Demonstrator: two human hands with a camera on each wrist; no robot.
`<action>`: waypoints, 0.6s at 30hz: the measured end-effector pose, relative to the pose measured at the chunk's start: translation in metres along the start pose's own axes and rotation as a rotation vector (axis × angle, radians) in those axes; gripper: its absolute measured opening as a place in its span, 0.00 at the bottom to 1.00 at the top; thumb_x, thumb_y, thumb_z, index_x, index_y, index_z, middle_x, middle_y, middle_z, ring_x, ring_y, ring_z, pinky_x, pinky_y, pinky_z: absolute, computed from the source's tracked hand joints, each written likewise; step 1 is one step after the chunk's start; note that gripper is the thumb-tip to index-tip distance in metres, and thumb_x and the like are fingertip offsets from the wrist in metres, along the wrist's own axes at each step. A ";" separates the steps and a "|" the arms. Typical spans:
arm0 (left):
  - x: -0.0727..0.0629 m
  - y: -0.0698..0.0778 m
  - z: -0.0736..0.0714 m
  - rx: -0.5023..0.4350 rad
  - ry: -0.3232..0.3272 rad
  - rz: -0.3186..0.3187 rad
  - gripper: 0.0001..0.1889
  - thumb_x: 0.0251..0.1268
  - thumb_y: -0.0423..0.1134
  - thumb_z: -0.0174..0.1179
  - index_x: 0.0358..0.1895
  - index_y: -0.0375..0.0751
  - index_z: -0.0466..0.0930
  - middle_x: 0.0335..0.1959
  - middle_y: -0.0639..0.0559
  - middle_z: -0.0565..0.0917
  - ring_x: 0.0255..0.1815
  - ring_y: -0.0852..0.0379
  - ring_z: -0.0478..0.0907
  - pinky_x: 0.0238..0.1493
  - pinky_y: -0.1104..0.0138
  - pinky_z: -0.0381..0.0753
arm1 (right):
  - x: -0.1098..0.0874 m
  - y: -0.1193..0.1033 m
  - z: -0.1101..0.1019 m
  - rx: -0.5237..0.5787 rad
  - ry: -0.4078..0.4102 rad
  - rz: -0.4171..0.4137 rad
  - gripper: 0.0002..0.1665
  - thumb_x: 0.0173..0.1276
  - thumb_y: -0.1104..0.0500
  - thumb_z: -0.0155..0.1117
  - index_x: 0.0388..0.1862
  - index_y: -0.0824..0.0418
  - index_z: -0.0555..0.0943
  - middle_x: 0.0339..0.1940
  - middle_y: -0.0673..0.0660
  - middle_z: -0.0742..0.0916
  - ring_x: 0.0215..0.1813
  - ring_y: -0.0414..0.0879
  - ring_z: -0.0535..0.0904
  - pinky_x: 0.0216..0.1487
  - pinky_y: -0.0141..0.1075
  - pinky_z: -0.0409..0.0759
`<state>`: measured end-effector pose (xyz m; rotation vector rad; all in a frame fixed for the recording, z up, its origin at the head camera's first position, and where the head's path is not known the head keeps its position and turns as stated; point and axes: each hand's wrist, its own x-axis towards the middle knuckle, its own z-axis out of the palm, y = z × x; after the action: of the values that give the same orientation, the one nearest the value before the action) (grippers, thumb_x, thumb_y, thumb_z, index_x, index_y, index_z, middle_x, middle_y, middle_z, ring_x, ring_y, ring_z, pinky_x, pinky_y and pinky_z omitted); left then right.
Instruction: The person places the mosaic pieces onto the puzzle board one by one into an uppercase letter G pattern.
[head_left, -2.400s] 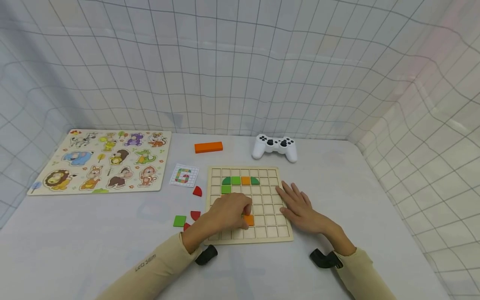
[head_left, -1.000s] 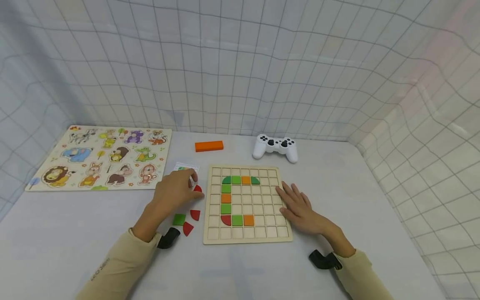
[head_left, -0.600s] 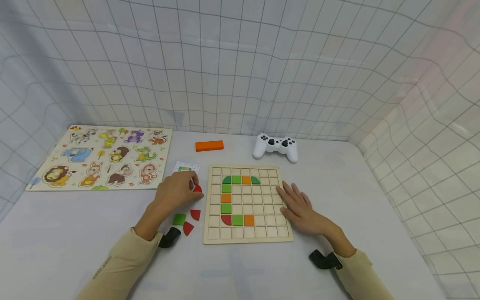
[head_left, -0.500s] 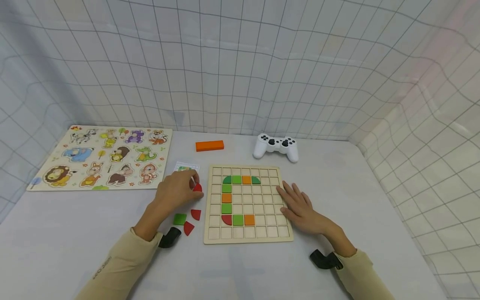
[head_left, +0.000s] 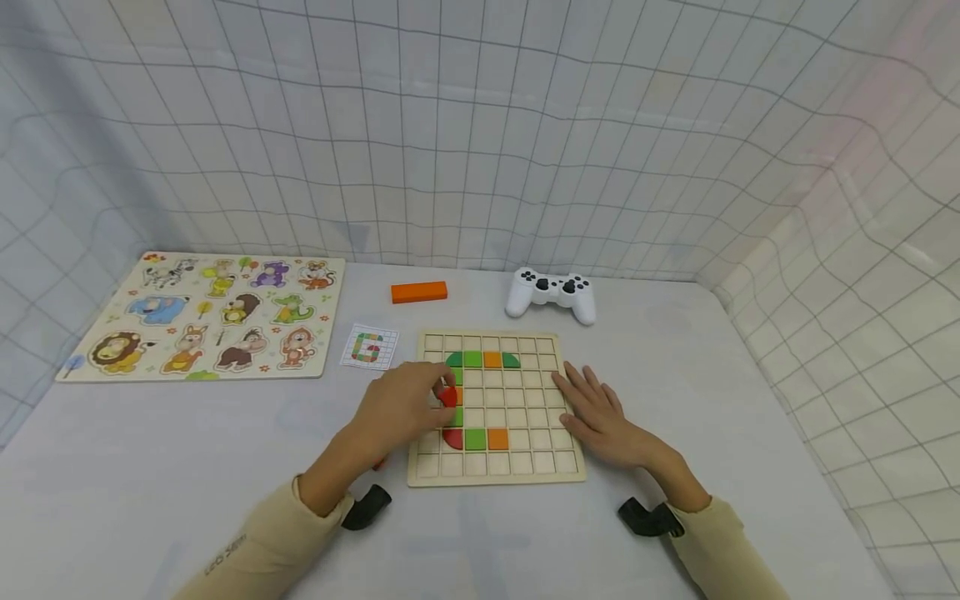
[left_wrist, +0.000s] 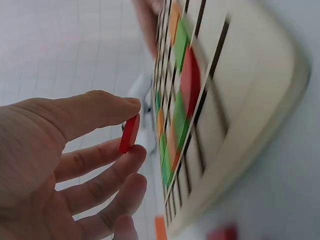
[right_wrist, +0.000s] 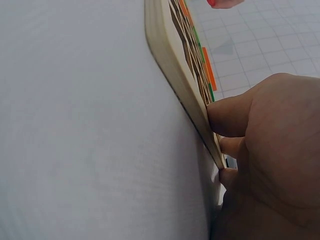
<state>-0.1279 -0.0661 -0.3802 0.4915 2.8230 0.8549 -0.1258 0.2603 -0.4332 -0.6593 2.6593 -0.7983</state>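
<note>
My left hand (head_left: 401,406) pinches a red quarter-circle tile (left_wrist: 130,134) between thumb and fingers, held over the left columns of the wooden grid board (head_left: 525,479). Set in the board are green squares, such as the green tile (head_left: 476,439), orange squares like the orange tile (head_left: 497,439), a red rounded tile (head_left: 453,438) and two dark green quarter-circles at the top row. My right hand (head_left: 611,421) rests with spread, fairly straight fingers at the board's right edge; its fingertips touch the rim in the right wrist view. Loose tiles left of the board are mostly hidden behind my left hand.
A pattern card (head_left: 369,347) lies left of the board. Farther left is an animal puzzle board (head_left: 258,367). Behind the grid board are an orange block (head_left: 419,292) and a white game controller (head_left: 551,296). A gridded white curtain (head_left: 480,167) hangs behind.
My left hand first left the board for the loose tiles beside the card, took hold of a red quarter-circle and carried it right, over the board. My right hand has stayed in place.
</note>
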 end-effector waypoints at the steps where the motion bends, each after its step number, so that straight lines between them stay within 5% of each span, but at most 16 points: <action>1: -0.002 0.005 0.004 0.015 0.002 0.019 0.16 0.57 0.43 0.72 0.47 0.46 0.83 0.35 0.56 0.84 0.30 0.60 0.75 0.28 0.67 0.74 | 0.000 0.000 0.000 0.001 0.000 0.000 0.37 0.82 0.52 0.45 0.83 0.60 0.46 0.84 0.64 0.44 0.82 0.67 0.29 0.73 0.67 0.28; 9: -0.002 0.029 0.024 0.048 0.036 0.153 0.09 0.60 0.40 0.70 0.43 0.47 0.85 0.35 0.58 0.85 0.37 0.60 0.77 0.36 0.64 0.78 | 0.000 0.000 0.001 0.009 0.004 0.003 0.37 0.82 0.53 0.45 0.83 0.61 0.46 0.84 0.65 0.45 0.82 0.68 0.29 0.73 0.67 0.29; 18: 0.006 0.045 0.036 0.070 -0.025 0.193 0.09 0.61 0.41 0.70 0.44 0.46 0.85 0.35 0.57 0.86 0.38 0.58 0.77 0.35 0.66 0.78 | 0.000 0.000 0.000 0.000 0.001 0.007 0.37 0.82 0.52 0.44 0.83 0.59 0.46 0.84 0.64 0.45 0.82 0.67 0.29 0.73 0.67 0.29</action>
<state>-0.1129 -0.0103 -0.3849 0.7894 2.8240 0.7781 -0.1262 0.2599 -0.4326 -0.6497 2.6608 -0.7967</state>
